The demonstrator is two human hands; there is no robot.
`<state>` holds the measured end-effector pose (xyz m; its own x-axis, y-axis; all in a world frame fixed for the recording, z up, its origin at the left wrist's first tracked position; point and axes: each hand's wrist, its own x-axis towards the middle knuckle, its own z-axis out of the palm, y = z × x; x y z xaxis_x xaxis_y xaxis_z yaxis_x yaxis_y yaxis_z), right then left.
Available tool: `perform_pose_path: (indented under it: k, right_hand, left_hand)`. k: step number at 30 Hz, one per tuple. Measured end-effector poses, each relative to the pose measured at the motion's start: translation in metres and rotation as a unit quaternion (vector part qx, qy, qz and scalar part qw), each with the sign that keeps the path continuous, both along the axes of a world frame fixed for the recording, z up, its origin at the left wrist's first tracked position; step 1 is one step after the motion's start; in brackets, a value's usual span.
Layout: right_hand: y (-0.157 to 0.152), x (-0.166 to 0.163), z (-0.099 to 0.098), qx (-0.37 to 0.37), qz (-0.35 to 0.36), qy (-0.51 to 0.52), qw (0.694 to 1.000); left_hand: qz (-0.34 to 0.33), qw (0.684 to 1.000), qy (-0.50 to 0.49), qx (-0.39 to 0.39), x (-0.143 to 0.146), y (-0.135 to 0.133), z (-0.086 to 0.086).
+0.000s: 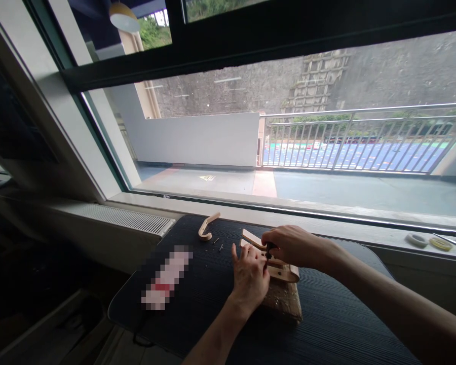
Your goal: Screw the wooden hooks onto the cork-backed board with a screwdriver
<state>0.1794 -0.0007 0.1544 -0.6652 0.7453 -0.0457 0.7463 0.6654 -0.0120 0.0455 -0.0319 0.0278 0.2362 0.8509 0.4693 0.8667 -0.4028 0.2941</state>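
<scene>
1. Pixels mask a long object (pixel 167 280) on the counter (pixel 201 309); its kind cannot be told.
2. Fingers of the right hand (pixel 289 242) hide most of a dark tool (pixel 269 251).
3. The left hand (pixel 251 278) covers part of the wooden block (pixel 285 301).
4. Loose metal bits (pixel 221 248): too small to identify.
5. Picture edges cut off both forearms (pixel 383 299).

I can't read a single word, number or brand from here. The nearest thing to a sign that I pick out is a pale yellow triangle (pixel 207 178) on the walkway floor (pixel 235 184) outside the glass; the marks in and beside it are too small and washed out for me to decipher. On the table (pixel 201 284), a pinkish-white item with a red patch (pixel 166 279) reaches me pixelated, any lettering hidden.
</scene>
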Motion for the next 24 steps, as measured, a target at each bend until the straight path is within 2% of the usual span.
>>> perform_pose_path:
  k: [6,15,24]
  right_hand:
    - [-0.009,-0.004,0.012,-0.014,0.035,-0.003,0.999]
    - [-0.002,-0.005,-0.001,0.012,-0.017,-0.011,1.0]
    - [-0.006,0.0,0.004,0.001,0.004,-0.004,1.0]
  left_hand:
    - [0.009,1.0,0.012,0.0,0.001,0.0,0.0]
    - [-0.001,1.0,0.017,0.001,0.0,0.001,0.0]
    - [-0.001,1.0,0.016,-0.014,0.001,0.0,0.001]
